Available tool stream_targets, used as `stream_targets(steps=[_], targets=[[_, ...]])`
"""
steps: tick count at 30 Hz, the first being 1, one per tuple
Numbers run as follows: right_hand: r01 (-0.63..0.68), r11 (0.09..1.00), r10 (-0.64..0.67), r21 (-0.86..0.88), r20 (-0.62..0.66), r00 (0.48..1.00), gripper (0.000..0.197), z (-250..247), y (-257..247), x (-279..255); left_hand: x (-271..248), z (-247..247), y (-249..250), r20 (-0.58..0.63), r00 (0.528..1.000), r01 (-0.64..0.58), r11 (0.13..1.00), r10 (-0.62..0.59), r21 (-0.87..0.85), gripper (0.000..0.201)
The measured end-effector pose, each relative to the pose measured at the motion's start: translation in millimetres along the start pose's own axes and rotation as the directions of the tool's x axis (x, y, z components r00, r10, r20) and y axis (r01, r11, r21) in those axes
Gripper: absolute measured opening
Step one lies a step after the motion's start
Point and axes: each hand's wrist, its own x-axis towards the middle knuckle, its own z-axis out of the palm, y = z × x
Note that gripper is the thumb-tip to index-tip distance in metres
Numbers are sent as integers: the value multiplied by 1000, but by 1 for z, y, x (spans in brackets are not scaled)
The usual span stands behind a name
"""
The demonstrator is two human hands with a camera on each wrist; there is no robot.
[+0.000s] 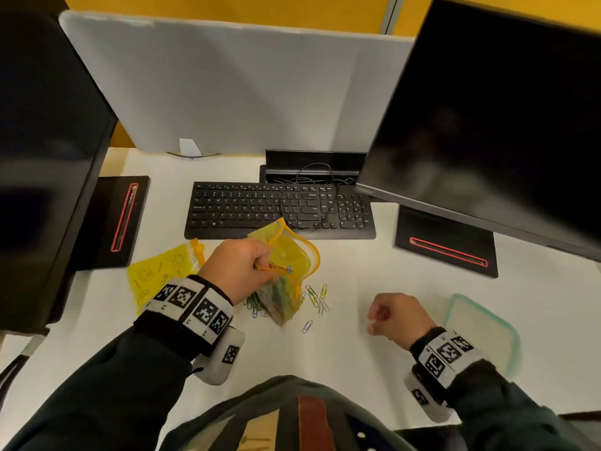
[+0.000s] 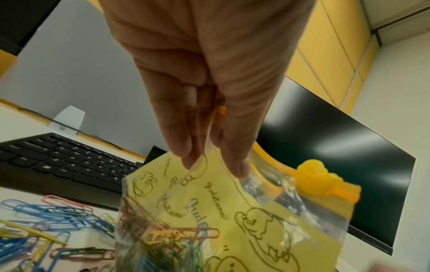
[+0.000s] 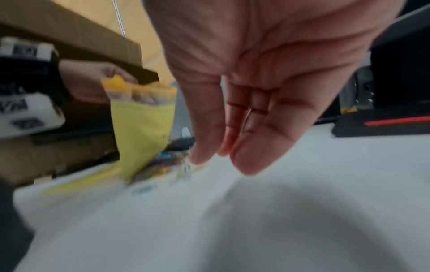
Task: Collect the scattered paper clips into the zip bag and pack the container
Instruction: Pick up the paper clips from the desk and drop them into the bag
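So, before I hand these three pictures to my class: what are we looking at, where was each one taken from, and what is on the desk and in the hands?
No machine here: a person wears a camera on the head and one on each wrist. The head view looks down at a white desk. The left hand pinches the top of a yellow zip bag partly filled with paper clips; more loose clips lie beside it. The right hand holds nothing. A clear container, a second yellow bag and a keyboard also lie there. The right-wrist picture is blurred.
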Motion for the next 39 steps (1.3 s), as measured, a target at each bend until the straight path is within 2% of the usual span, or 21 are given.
stream_targets(steps=[3, 7, 9, 11, 12, 13, 15, 16, 17, 19, 22, 24, 26, 29, 32, 36, 39], targets=[[-56, 992, 66, -111, 87, 994, 32, 17, 22, -3, -1, 4, 4, 20, 1000, -12, 1000, 12, -3, 46], [-82, 989, 99, -125, 137, 986, 37, 30, 17, 0, -5, 9, 4, 36, 999, -17, 1000, 17, 11, 46], [-89, 991, 102, -101, 126, 987, 36, 33, 6, 7, -7, 11, 4, 39, 999, -11, 1000, 11, 21, 46], [-46, 997, 49, -61, 62, 997, 30, 35, -10, 14, -10, 9, 5, 32, 999, -8, 1000, 7, 20, 47], [-2, 999, 3, -48, 21, 1000, 35, 37, -19, 18, -11, 8, 4, 25, 1000, -3, 1000, 3, 21, 46], [42, 997, -42, -62, -3, 999, 54, 39, -28, 21, -13, 5, 4, 12, 1000, 5, 1000, -5, 25, 45], [116, 985, -113, -128, 27, 993, 94, 46, -48, 26, -16, -1, 2, -21, 1000, 20, 999, -19, 27, 44], [149, 972, -142, -182, 52, 988, 102, 51, -57, 30, -17, -4, 0, -40, 999, 24, 999, -23, 27, 45], [171, 958, -159, -231, 69, 985, 101, 56, -65, 33, -19, -7, 0, -61, 998, 34, 999, -32, 25, 46], [196, 943, -187, -270, 58, 981, 83, 66, -74, 42, -24, -14, -1, -85, 995, 60, 998, -58, 21, 46], [236, 943, -252, -236, -40, 967, 44, 72, -81, 52, -30, -23, -5, -107, 989, 109, 994, -107, 18, 20], [255, 944, -276, -210, -79, 958, 30, 71, -85, 59, -34, -28, -10, -129, 982, 142, 990, -139, 10, 20], [267, 945, -283, -189, -65, 957, 33, 66, -88, 67, -37, -31, -15, -152, 976, 159, 987, -158, -2, 18], [299, 943, -302, -148, 3, 953, 57, 59, -94, 76, -39, -36, -18, -166, 966, 196, 980, -197, -22, 17], [347, 904, -335, -251, 92, 938, 68, 59, -101, 85, -38, -38, -22, -171, 960, 221, 975, -220, -16, 18], [377, 858, -343, -348, 158, 926, 51, 55, -103, 88, -33, -39, -26, -175, 954, 244, 969, -245, -25, 25], [421, 843, -400, -334, 132, 907, 44, 51, -101, 86, -30, -39, -29, -177, 949, 258, 965, -261, -37, 31]])
